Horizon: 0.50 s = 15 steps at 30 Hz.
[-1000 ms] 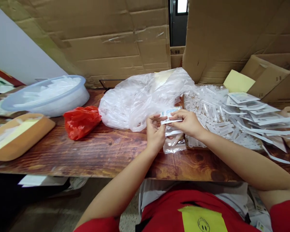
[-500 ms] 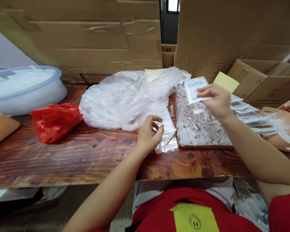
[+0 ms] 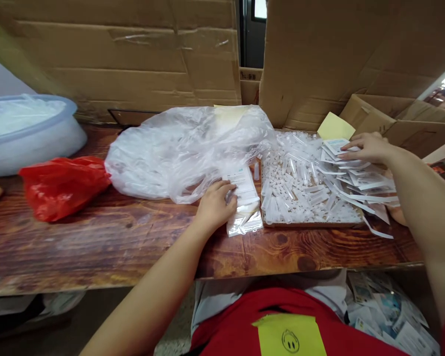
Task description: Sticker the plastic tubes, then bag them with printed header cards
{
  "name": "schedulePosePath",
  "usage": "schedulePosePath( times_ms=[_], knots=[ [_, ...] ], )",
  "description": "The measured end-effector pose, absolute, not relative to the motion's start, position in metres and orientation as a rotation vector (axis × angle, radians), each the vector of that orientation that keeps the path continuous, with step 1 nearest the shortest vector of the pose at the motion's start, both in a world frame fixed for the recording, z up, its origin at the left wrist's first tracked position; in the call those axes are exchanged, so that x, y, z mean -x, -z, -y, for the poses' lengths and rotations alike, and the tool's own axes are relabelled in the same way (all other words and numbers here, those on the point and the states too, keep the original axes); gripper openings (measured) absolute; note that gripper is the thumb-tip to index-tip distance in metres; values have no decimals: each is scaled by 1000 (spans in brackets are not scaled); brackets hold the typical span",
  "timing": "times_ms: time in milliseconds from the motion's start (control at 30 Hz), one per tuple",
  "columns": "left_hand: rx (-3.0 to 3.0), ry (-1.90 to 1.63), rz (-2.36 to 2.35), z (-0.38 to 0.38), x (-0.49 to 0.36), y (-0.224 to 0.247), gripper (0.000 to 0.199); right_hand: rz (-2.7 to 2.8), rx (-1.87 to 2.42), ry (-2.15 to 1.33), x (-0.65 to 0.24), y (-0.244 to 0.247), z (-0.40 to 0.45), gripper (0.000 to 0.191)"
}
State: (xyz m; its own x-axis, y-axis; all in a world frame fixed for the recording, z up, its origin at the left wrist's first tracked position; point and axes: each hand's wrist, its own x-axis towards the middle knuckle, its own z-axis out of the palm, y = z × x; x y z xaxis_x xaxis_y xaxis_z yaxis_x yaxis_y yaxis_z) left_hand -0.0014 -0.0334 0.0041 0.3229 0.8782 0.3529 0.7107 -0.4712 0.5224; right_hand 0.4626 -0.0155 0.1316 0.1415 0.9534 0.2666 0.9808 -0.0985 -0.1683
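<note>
My left hand (image 3: 215, 203) lies low over a clear zip bag with a printed card (image 3: 244, 190) on the table, fingers stretched across its left side and slightly apart. Something small and shiny shows by the fingertips, too unclear to name. My right hand (image 3: 371, 147) pinches the right edge of a bagged printed card (image 3: 335, 146) on top of a fanned pile of similar bags (image 3: 367, 180). That pile overlaps the right side of a shallow cardboard tray (image 3: 307, 225) full of small clear plastic tubes (image 3: 292, 183). One loose tube (image 3: 256, 171) lies between the zip bag and the tray.
A large clear plastic bag (image 3: 178, 153) spreads behind my left hand, with a red plastic bag (image 3: 65, 188) left of it. Farther left stands a pale blue tub (image 3: 33, 133). Cardboard sheets (image 3: 133, 59) rise behind the table; an open carton (image 3: 404, 118) sits at the back right.
My right hand has carried the bagged card from above the tray rightward and down onto the pile. My left hand has settled flatter on the zip bag. The view has shifted slightly right.
</note>
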Motion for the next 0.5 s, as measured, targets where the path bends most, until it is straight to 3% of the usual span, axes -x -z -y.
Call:
schedulePosePath(
  times_ms=[200, 300, 500],
  knots=[
    [-2370, -798, -1489, 29, 8, -5, 47, 2305, 1873, 189, -397, -112, 67, 42],
    [-2383, -762, -1484, 29, 9, -6, 50, 2479, 1815, -117, -351, -88, 97, 42],
    [-2302, -760, -1517, 27, 10, -7, 43, 2501, 1794, -44, -315, -51, 116, 28]
  ],
)
